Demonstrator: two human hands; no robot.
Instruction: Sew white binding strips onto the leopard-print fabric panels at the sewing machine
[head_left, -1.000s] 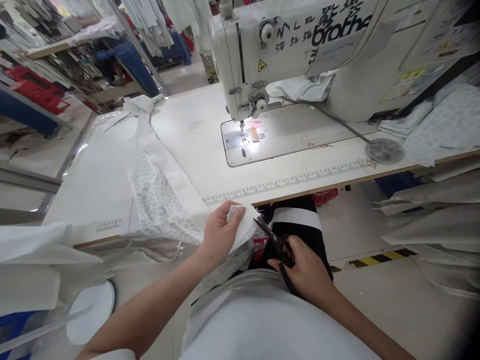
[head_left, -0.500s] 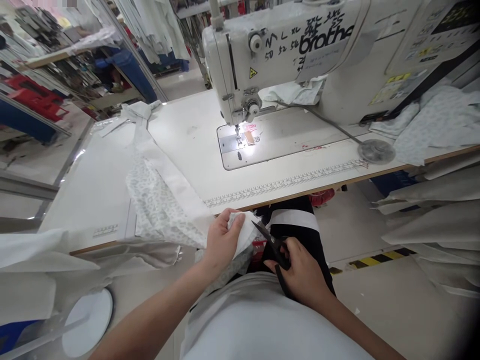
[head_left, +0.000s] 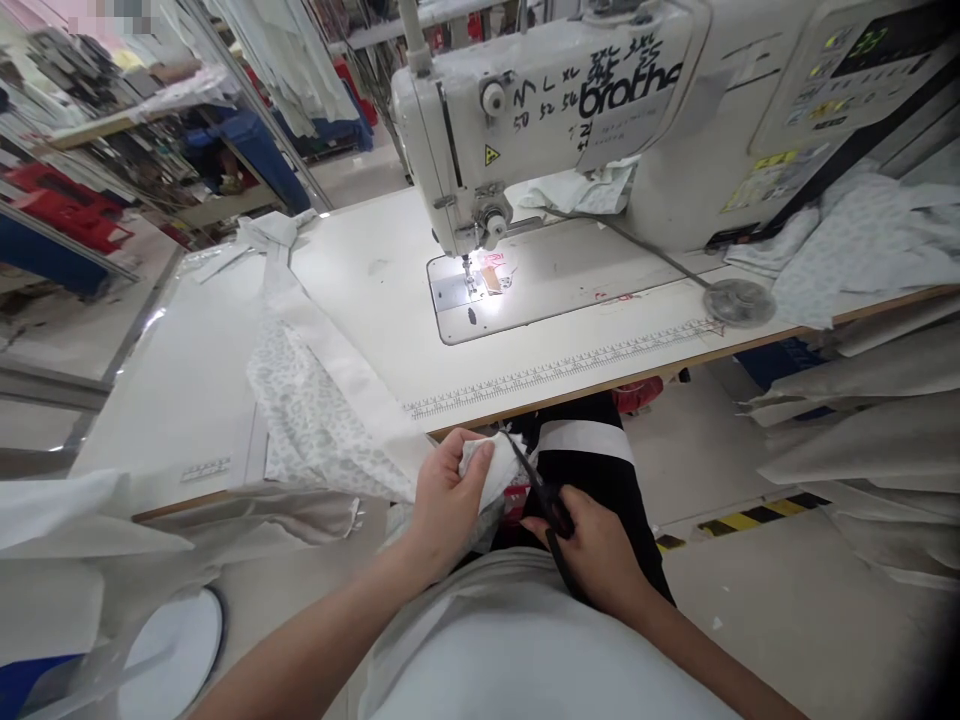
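Observation:
My left hand (head_left: 452,500) pinches the end of a white fabric piece (head_left: 319,400) with a pale grey spotted pattern, just off the table's front edge. The rest of that fabric runs back over the left of the table. In my right hand (head_left: 596,550) is a pair of black scissors (head_left: 553,508), fingers wrapped round the handles. Their blades point up and left and lie at the right edge of the held fabric end. Exactly how far the blades are apart is hard to make out.
A white sewing machine (head_left: 555,120) stands over the table (head_left: 360,240), its lamp lit at the needle. A ruler strip (head_left: 562,368) runs along the front edge. Spotted fabric (head_left: 847,240) is heaped at the right, near a round metal disc (head_left: 739,302). Grey cloth (head_left: 862,430) hangs at the right.
The scissors have shifted slightly left and their tips now lie against the fabric end. My left hand keeps its pinch and sits slightly lower. The whole view has shifted slightly.

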